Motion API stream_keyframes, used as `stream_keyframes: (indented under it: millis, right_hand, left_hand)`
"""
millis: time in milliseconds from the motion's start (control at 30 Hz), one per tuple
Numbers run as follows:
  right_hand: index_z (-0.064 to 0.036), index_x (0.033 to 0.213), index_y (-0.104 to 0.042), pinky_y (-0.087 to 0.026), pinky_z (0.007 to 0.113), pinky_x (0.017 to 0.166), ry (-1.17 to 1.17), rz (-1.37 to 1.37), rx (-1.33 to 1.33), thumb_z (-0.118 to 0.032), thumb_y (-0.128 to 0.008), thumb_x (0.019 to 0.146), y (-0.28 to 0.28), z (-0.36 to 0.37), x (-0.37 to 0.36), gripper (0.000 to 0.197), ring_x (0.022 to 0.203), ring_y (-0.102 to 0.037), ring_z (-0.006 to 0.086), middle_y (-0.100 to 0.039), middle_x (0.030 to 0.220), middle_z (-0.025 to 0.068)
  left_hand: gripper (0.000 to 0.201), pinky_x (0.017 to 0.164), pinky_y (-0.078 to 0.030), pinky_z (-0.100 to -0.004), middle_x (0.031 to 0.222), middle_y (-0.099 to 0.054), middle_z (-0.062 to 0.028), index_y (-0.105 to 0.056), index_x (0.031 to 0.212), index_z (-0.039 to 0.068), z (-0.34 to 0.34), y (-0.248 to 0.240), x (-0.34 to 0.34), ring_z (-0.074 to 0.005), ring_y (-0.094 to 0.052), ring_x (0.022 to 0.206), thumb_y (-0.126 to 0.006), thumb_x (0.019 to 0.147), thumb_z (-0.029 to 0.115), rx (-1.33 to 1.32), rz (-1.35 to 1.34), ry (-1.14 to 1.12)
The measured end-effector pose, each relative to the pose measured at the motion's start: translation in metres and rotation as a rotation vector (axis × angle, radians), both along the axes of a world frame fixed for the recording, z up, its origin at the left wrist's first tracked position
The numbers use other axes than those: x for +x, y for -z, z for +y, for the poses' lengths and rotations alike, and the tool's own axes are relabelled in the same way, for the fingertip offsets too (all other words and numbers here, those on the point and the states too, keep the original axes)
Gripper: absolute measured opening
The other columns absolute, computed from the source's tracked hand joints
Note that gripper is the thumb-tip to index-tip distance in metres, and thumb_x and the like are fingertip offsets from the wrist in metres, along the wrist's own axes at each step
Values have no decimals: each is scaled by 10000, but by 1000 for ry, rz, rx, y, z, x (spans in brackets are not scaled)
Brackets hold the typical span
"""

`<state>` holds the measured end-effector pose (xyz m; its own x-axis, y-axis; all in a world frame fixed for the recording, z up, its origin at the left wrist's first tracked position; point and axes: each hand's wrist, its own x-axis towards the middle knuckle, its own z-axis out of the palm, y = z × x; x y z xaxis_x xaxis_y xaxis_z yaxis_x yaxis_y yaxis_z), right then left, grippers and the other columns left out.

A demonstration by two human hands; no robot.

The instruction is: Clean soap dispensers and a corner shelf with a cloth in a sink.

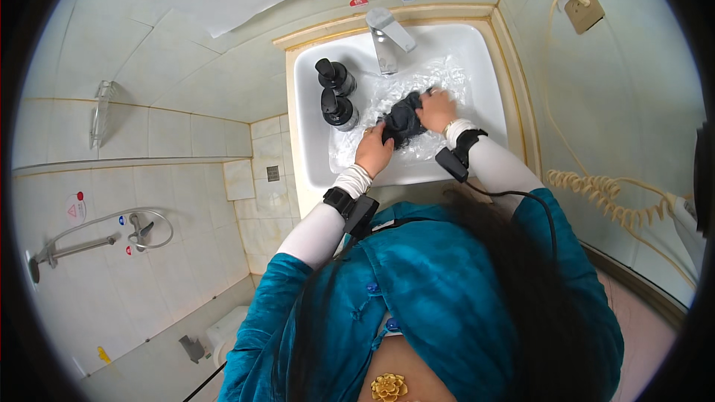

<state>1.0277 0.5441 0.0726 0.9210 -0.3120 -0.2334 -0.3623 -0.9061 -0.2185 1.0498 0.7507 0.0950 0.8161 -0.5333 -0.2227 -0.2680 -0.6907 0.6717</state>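
Note:
A bunched black cloth (404, 117) lies in the white sink (311, 164), between my two hands. My left hand (375, 150) grips its near left end, thumb and fingers closed on it. The far right end is in my right hand (438, 110), whose fingers curl round it and are slightly blurred. Under and around the cloth spreads a clear, crinkled, shiny layer (451, 74); whether it is plastic film or rippling water I cannot tell. What kind of cloth it is does not show.
Two black pump bottles (339, 109) stand in the sink's left side. The chrome tap (384, 41) rises at the back. A coiled cream cord (596, 187) hangs on the right wall. A black cable (514, 194) trails from my right wrist device. A shower set (138, 229) is at left.

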Motion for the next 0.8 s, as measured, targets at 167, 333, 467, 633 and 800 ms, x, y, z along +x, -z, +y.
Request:
stream_keyframes:
  millis: [167, 333, 467, 633, 800]
  right_hand:
    - [-2, 971, -693, -520, 322, 738, 64, -358, 957, -242, -743, 786, -23, 64, -11, 308, 761, -659, 204, -702, 850, 108]
    - [8, 969, -696, -517, 341, 732, 8, -485, 1102, -226, -692, 822, -49, 105, -30, 276, 773, -668, 270, -693, 881, 186]
    - [5, 1002, -694, -497, 305, 679, 177, -374, 1027, -161, -682, 853, -28, 77, -12, 223, 755, -628, 174, -690, 894, 133]
    - [-19, 922, -710, -494, 385, 729, -199, -585, 905, -186, -684, 800, -59, 94, -27, 208, 792, -624, 339, -655, 852, 173]
    - [-51, 888, -726, -494, 403, 755, -75, -415, 822, -212, -692, 777, -29, 65, -8, 198, 828, -626, 354, -659, 866, 176]
  left_hand:
    - [358, 798, -525, -420, 889, -668, -231, -574, 1154, -1, 4, 59, 18, -382, -657, 877, -579, 856, 197, 74, 74, -76]
    - [206, 717, -551, -296, 960, -661, -95, -604, 1066, 23, 16, 87, 23, -212, -650, 815, -468, 942, 115, -1080, 1095, -448]
    - [242, 509, -555, -340, 1005, -662, -88, -585, 1120, 47, -27, 0, 9, -220, -671, 801, -566, 924, 189, -253, 929, -384]
    - [437, 936, -474, -382, 1189, -579, -152, -509, 1263, 98, 12, 74, 14, -303, -564, 1123, -609, 864, 245, -246, 18, 325]
    - [494, 1020, -393, -388, 1312, -514, -168, -478, 1318, 63, -36, -21, -7, -305, -485, 1234, -574, 850, 186, 497, 94, 409]
